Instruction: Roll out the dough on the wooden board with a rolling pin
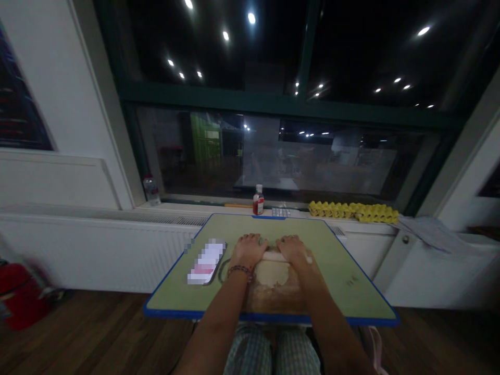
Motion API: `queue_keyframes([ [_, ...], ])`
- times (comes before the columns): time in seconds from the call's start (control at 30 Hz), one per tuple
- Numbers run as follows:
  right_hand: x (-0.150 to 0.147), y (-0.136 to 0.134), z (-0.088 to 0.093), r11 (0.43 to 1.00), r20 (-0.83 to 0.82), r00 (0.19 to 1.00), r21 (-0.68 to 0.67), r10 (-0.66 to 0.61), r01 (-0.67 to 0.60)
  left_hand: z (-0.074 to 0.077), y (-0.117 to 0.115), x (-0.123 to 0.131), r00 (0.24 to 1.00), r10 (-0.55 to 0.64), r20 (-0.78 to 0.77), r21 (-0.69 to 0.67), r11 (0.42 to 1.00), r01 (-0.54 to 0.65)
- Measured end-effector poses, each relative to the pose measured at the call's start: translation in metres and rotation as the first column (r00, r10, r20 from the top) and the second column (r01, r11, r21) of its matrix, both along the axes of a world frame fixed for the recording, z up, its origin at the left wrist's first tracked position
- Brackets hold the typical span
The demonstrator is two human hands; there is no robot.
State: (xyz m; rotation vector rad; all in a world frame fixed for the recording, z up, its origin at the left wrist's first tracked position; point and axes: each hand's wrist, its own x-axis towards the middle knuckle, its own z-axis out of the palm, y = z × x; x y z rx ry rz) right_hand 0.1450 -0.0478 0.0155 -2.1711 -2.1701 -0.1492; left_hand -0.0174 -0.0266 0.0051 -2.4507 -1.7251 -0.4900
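Note:
A pale flat piece of dough (270, 274) lies on a wooden board (278, 299) on the green table (344, 281). Across the far edge of the dough lies a pale rolling pin (274, 256). My left hand (247, 249) rests palm down on its left end, fingers curled over it. My right hand (292, 247) presses on its right end the same way. A beaded bracelet (239, 270) circles my left wrist.
A phone (207, 261) lies on the table left of the board. On the sill behind stand a small red-labelled bottle (258, 200), a yellow egg carton (353, 211) and a clear bottle (151, 190). A red object (19, 299) sits on the wooden floor at left.

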Motion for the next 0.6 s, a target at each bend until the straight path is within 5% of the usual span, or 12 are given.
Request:
queue_keyframes([
  [0.2,0.002,0.016,-0.004,0.992,-0.111,0.987,0.027,-0.118,0.122,-0.001,0.013,0.001,1.0,-0.024,-0.011,-0.025,0.999,0.023],
  [0.6,0.006,0.033,-0.008,0.975,-0.2,0.972,0.161,-0.123,0.156,0.006,0.03,0.008,0.998,0.055,-0.015,-0.14,0.988,-0.057],
])
